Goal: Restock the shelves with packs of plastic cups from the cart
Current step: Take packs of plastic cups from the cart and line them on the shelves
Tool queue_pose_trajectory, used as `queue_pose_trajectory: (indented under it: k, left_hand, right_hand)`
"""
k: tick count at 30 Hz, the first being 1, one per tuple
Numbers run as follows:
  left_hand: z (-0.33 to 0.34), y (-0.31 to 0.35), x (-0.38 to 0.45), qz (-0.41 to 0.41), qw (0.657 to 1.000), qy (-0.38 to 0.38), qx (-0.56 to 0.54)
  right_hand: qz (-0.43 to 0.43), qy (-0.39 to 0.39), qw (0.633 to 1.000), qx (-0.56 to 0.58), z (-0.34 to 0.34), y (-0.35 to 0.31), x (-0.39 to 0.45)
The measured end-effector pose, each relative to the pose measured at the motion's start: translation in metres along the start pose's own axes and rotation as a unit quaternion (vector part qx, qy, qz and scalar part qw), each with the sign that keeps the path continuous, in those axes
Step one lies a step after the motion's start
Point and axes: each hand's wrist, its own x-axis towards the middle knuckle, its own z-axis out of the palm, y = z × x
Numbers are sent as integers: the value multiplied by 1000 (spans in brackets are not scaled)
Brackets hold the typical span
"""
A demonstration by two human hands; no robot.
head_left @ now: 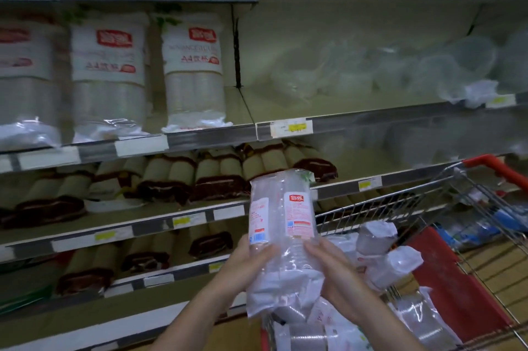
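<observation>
Shop shelving fills your view, tier above tier, with a wire cart [428,208] at your lower right. You hold one pack of plastic cups [281,225] upright between the cart's front rim and the shelves, above the packs left in the cart [383,259]. Your left hand [245,262] wraps its lower left side with the thumb across the film, and your right hand [331,268] cups the lower right side, fingers curled onto the wrapper; both are grasping it, neither slack.

The matching stock, tall white-labelled packs [194,70], stands along the front edge of the upper shelf [143,146], left of the upright divider. To my eye the bare stretch at that shelf's right end, beside the last standing pack, is where this one belongs.

- Keep your grip low and even; the film looks slippery and the stacked cups inside may flex.
- Lift it vertical, label facing out.
- Set the base down flat just behind the shelf's front edge, snug against the neighbouring pack, so it does not topple.
</observation>
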Motion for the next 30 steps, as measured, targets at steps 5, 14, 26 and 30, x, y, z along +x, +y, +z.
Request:
queue_pose_trajectory:
  k: [5, 14, 26, 30]
  left_hand:
    - [-4, 12, -22, -21, 1000, -17, -11]
    - [-65, 0, -64, 72, 970, -5, -232]
    - [-157, 54, -158, 108, 976, 186, -29]
    - [-203, 60, -188, 132, 969, 208, -29]
  right_hand:
    - [-101, -4, 985, -137, 48, 7, 3]
    - [-5, -144, 977, -156, 68, -1, 32]
    - [-26, -270, 940, -207, 202, -12, 45]
    - [2, -407, 882, -239, 247, -17, 40]
